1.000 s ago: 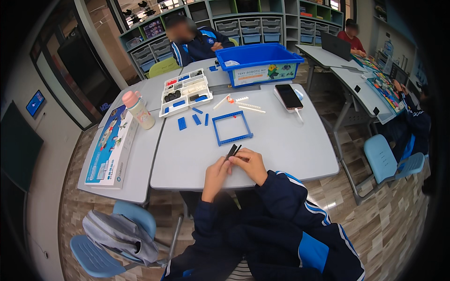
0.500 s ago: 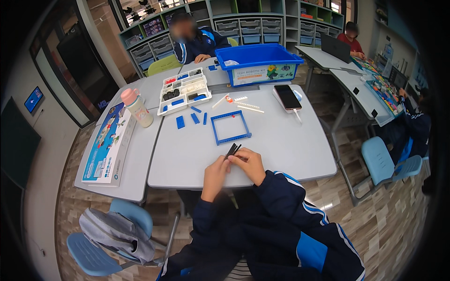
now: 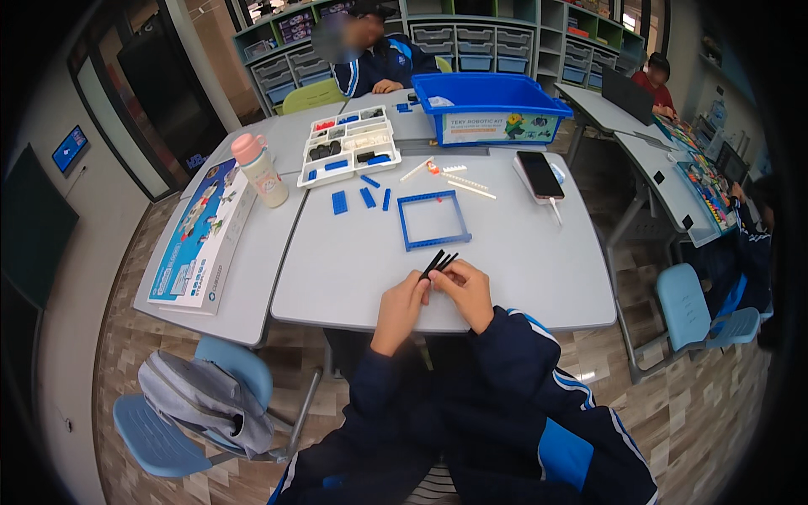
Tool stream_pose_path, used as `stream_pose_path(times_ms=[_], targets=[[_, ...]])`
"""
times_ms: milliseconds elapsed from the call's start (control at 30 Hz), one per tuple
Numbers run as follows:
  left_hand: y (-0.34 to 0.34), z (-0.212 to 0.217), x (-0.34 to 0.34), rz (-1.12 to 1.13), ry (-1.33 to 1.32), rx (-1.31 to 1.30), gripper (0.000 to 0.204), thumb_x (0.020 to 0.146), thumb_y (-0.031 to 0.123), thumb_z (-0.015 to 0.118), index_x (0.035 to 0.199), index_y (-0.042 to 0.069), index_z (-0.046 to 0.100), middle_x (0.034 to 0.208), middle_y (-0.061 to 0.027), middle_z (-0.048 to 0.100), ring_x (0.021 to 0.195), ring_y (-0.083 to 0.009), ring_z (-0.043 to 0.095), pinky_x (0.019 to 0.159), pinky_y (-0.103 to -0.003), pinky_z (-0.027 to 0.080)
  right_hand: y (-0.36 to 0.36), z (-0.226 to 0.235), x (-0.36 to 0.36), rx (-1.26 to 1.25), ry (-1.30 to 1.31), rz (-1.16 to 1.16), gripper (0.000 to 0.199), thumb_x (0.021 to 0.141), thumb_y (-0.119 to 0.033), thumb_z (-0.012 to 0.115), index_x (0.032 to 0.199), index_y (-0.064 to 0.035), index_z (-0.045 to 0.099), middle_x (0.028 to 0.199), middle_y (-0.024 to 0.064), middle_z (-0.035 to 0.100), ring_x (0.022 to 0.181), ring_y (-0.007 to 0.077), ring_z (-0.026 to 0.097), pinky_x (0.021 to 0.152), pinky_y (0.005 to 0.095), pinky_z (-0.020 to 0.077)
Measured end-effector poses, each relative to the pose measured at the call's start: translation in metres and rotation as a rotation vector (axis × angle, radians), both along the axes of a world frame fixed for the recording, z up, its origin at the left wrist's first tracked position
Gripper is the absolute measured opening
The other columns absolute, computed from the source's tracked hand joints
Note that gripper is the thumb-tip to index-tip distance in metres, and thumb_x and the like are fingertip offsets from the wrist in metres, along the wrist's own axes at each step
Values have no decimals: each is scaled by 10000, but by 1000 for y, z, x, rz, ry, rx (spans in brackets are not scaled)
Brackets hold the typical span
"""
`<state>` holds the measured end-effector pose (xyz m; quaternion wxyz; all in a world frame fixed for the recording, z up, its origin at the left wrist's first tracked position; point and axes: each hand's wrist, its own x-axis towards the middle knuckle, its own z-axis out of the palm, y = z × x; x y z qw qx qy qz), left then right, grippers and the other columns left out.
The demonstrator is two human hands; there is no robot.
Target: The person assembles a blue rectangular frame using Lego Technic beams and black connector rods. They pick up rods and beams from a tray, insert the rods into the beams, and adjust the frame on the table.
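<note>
Several thin black rods (image 3: 438,260), which look like building-kit axles, stick up fanned out from my fingers over the near edge of the table. My left hand (image 3: 397,313) is closed on their lower ends, and my right hand (image 3: 468,294) pinches them from the other side; the fingers hide the lower ends. Just beyond my hands lies a blue rectangular frame (image 3: 406,225) of joined beams, with a small red piece at its far side. Loose blue bricks (image 3: 368,198) lie to its left. White beams (image 3: 471,189) and a small orange-red piece lie behind it.
A white sorting tray (image 3: 387,141) of parts and a blue bin (image 3: 505,97) stand at the back. A phone (image 3: 539,177) with a cable lies right. At left are a pink-lidded bottle (image 3: 263,177) and a flat box (image 3: 198,244). Another person sits across the table.
The view has shifted, so the table things appear farther right and slightly higher. Both hands still hold the black rods, which now look more spread apart.
</note>
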<state>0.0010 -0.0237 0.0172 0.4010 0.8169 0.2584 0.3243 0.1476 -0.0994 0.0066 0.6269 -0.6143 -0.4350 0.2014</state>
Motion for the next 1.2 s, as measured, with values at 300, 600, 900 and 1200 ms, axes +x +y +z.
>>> stream_pose_path(times_ms=[300,600,900,1200], targets=[[0,3,-1,-3,-54,-110,219,1048,204,557,978,17,646,698,-82,637,648,-206,623,644,-330,481,-2,3,1,64,94,115,159,935,-129,752,924,27,724,847,33,670,762,79,622,703,241,483],[7,-1,-2,-93,-58,-248,235,1046,196,557,1014,7,692,725,-26,658,704,-104,607,679,-269,475,-9,15,-2,166,259,276,133,941,-59,720,993,63,715,889,74,674,711,143,686,658,272,529],[-3,0,3,-185,0,-342,289,1079,265,534,1096,28,698,782,18,644,680,-57,526,614,-228,419,-9,5,4,184,297,322,151,950,-50,706,1036,72,725,866,73,628,601,150,663,550,271,500],[1,-3,-1,-241,-29,-276,284,1077,256,512,1133,36,682,756,-11,663,672,-101,584,633,-264,465,-18,17,0,77,427,382,301,973,-72,689,1239,56,626,978,113,658,647,154,671,622,292,524]])
